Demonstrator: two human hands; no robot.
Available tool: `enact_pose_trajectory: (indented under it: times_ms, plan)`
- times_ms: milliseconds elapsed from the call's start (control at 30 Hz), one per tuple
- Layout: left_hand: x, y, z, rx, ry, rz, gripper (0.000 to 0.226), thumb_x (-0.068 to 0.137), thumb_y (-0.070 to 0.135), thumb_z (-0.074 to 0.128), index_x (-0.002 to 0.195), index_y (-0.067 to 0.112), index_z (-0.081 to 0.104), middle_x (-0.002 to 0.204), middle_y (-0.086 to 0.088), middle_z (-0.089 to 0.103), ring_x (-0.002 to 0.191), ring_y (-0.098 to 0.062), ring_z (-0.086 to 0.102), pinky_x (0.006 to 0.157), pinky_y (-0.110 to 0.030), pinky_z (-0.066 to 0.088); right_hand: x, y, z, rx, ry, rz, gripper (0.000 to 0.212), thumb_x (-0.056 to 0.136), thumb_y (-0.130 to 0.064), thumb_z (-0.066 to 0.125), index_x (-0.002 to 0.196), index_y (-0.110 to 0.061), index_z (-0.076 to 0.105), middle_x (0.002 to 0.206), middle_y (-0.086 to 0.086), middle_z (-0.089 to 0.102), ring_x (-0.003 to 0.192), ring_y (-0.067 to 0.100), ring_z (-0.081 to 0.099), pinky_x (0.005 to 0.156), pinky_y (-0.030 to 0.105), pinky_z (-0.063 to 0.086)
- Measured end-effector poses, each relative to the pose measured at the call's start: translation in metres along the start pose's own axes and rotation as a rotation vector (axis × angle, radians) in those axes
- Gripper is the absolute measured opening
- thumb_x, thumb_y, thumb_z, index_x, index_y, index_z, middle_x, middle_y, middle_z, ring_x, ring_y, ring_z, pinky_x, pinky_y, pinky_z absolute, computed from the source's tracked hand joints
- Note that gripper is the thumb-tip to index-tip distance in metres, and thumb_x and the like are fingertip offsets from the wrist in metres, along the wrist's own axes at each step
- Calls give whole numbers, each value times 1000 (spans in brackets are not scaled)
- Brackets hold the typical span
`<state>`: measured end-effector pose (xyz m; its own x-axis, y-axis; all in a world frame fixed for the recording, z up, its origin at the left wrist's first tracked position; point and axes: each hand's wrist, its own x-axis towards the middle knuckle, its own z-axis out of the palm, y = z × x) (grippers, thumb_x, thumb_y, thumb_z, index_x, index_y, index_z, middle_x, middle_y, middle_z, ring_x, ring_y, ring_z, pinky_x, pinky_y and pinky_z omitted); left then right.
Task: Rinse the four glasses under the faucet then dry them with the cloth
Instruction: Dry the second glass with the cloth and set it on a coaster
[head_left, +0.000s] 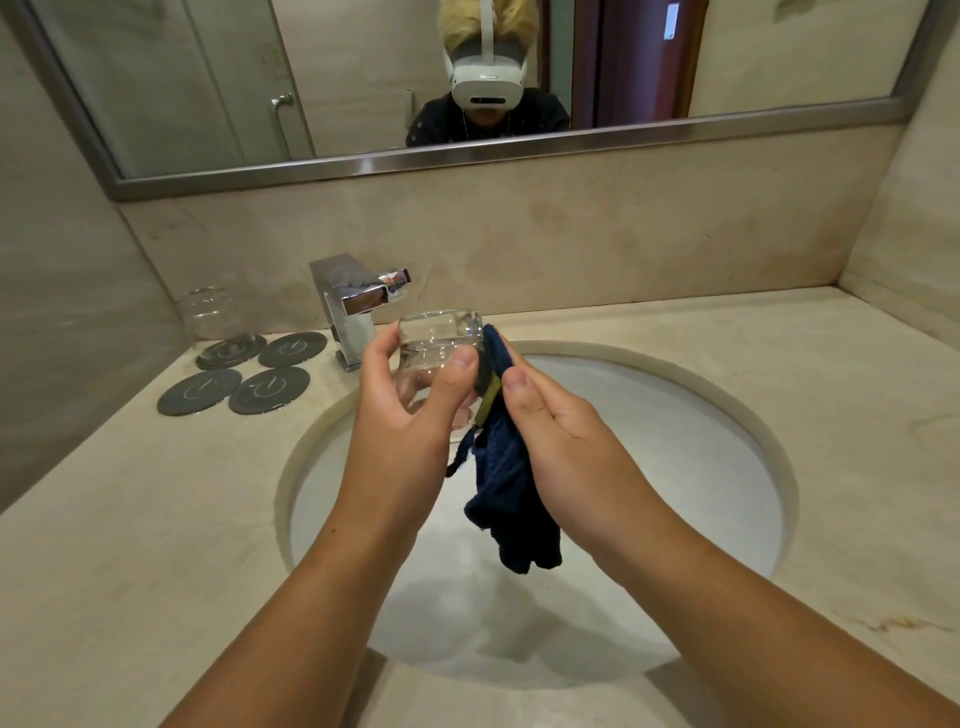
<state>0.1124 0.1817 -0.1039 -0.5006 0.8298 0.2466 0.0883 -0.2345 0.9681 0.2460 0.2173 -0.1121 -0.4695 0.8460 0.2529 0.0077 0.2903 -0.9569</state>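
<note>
drying stage, seen from beside the person at the vanity. the glass (439, 348) is held in mid-air over the back half of the basin (727, 395), just in front of the faucet (358, 301), from whose spout no stream shows. its long axis stands roughly upright, leaning a little away from the person; which end is the mouth cannot be told for certain through the clear wall. the left hand (410, 410) curls around the glass from the left, thumb laid across the near wall and fingers wrapped behind it, so this hand bears the whole weight. the right hand (550, 415) comes in from the right and is the nearer one to the glass's free side: it grips the dark blue cloth (514, 493), thumb pinching a fold against the fingers, and the upper edge of the cloth touches the right wall of the glass. the rest of the cloth hangs loose between the two wrists, over the basin. the relation that matters is this side-by-side contact: the cloth lies directly to the right of the glass, so in my judgement the coming wipe calls for the left hand to turn the glass about its axis while the right presses the cloth around or into it. a second glass (215, 317) stands inverted on the far-left one of four dark coasters (270, 389) on the counter (130, 519), well apart from the hands; the other three coasters are bare.
</note>
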Motion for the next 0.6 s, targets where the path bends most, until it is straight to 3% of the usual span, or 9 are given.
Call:
enact_pose_trajectory:
  times_ms: [100, 200, 300, 367, 467, 533, 600]
  plan:
    - [2, -3, -1, -6, -11, -57, 62, 80, 54, 82, 130, 46, 46, 119, 1, 79, 101, -11, 79, 98, -38, 58, 1, 0, 0, 22, 1, 28, 40, 114, -45, 36, 149, -50, 54, 125, -22, 74, 116, -2, 68, 108, 30, 51]
    - [4, -5, 0, 61, -27, -79, 54, 82, 65, 80, 119, 46, 45, 105, 16, 81, 102, 1, 75, 101, -32, 52, 3, 2, 0, 79, 27, 58, 38, 113, -46, 39, 144, -49, 60, 115, -15, 78, 109, 5, 72, 107, 38, 54]
    - [2, -4, 3, 154, -40, -81, 52, 88, 64, 63, 127, 41, 37, 102, 23, 73, 90, 24, 63, 81, -7, 43, 4, 5, 0, 123, 64, 81, 39, 109, -56, 42, 142, -49, 62, 123, -10, 77, 117, 11, 71, 112, 45, 52]
    - [2, -4, 4, 194, -45, -79, 66, 80, 72, 59, 133, 40, 36, 117, 23, 63, 98, 20, 60, 69, -2, 42, 4, 4, 1, 133, 81, 85, 41, 106, -58, 43, 142, -50, 62, 128, -10, 75, 122, 13, 69, 113, 47, 51]
    - [2, -3, 2, 177, -21, -64, 73, 69, 77, 62, 129, 40, 44, 109, 20, 70, 101, 3, 67, 78, -14, 48, 3, 4, 2, 115, 95, 71, 37, 112, -48, 42, 144, -49, 61, 127, -11, 75, 121, 11, 69, 112, 46, 52]
    - [4, -4, -1, 148, -3, -61, 65, 76, 83, 70, 122, 40, 54, 98, 22, 75, 96, -3, 72, 87, -28, 52, 2, 3, 2, 95, 93, 47, 37, 112, -47, 41, 145, -49, 60, 123, -14, 75, 119, 13, 70, 109, 47, 54]
    - [5, -5, -4, 95, -7, -75, 61, 78, 79, 70, 119, 34, 63, 94, 20, 77, 93, -10, 74, 86, -34, 55, 1, 1, 2, 92, 92, 34, 38, 111, -49, 41, 143, -47, 61, 111, -17, 73, 110, 14, 72, 104, 46, 57]
